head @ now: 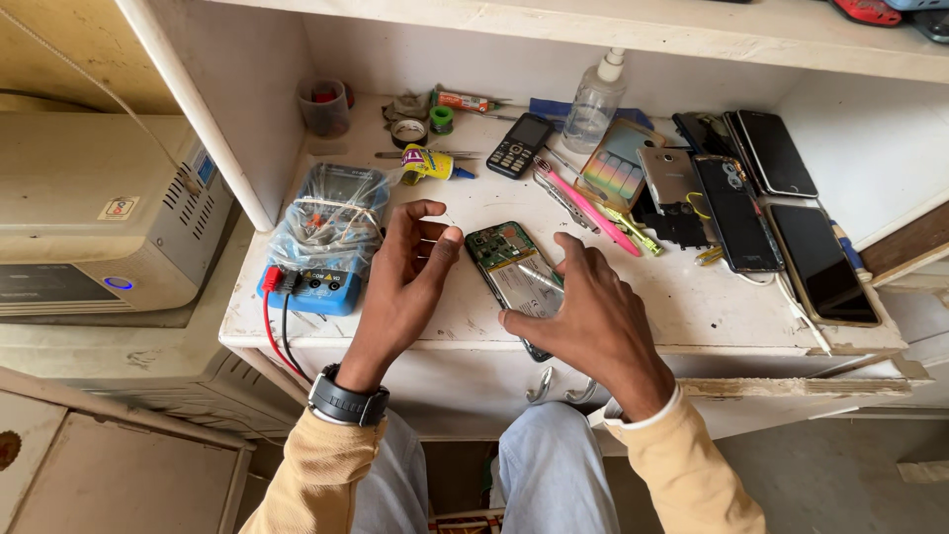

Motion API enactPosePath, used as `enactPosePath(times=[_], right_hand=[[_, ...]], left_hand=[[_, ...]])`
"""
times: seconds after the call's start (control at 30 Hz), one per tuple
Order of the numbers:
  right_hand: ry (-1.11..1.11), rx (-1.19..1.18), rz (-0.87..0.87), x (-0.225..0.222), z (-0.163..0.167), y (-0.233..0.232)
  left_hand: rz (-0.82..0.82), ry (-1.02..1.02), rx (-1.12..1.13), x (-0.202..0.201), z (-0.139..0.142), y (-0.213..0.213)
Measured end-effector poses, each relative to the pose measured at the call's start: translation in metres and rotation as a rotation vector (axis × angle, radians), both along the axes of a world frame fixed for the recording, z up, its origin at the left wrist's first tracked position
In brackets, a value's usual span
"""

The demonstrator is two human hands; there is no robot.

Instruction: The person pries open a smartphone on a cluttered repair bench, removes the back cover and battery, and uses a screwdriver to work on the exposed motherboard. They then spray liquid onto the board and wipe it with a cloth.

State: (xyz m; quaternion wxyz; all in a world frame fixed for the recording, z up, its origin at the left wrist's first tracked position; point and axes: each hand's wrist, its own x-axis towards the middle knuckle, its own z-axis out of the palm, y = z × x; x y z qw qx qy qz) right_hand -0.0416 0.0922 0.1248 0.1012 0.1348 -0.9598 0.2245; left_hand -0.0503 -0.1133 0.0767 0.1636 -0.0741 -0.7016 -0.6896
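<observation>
The opened phone (512, 269) lies back-off on the white bench (682, 297), its lower end hidden under the right hand (593, 321), whose fingertips press its edge. The left hand (410, 272) hovers beside it, thumb and forefinger pinched narrow; any held item is too small to discern. A clear bag (331, 213) encloses the blue multimeter (311, 287). A grey cup (322, 107) holds red items.

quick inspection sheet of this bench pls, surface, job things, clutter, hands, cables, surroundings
surface: worn white bench, scuffed.
job's things: opened phone, circuit board showing, under the right hand.
clutter: multimeter in plastic bag, keypad phone, clear bottle, pink tool, several smartphones at right.
grippers: left hand raised, fingers curled, holding nothing visible; right fingers on the phone.
cables: red and black leads hanging off the edge.
surroundings: grey appliance at left.
</observation>
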Motion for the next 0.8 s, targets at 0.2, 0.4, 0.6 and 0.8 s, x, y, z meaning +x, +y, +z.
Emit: enactPosePath(times=[0.2, 0.4, 0.6, 0.8], right_hand=[[0.049, -0.057, -0.005, -0.011, -0.010, 0.002], [0.299, -0.204, 0.053, -0.016, -0.008, -0.003], [0.390, -0.346, 0.135, -0.007, -0.015, -0.032], [0.478, -0.431, 0.217, 0.000, -0.022, -0.038]], left_hand=[[0.078, 0.042, 0.116, -0.006, -0.006, 0.004], [-0.131, -0.086, 0.734, -0.005, -0.007, 0.029], [-0.501, -0.118, 0.997, -0.003, 0.004, 0.047], [-0.477, -0.173, 0.946, 0.002, 0.004, 0.041]])
